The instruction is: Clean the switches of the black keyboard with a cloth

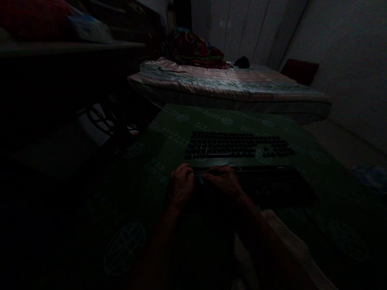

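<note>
The room is very dark and much detail is lost. A black keyboard base (pixel 277 182) lies across the green table, its keys apparently off. My left hand (pixel 182 181) is at its left end, fingers curled over the edge and gripping it. Just to the right, my right hand (pixel 223 180) bends down over the same end with its fingers pinched together. A small bluish thing (pixel 201 179) shows at those fingertips, too dim to name. Beyond both hands, loose black keycaps (pixel 225 144) are laid out in keyboard order.
The green table cover (pixel 161 142) carries pale globe prints. A whitish cloth (pixel 285 235) lies by my right forearm. Past the table stands a bed (pixel 235 82) with a red patterned blanket (pixel 196 49). A dark wheeled stand (pixel 102 118) is on the left.
</note>
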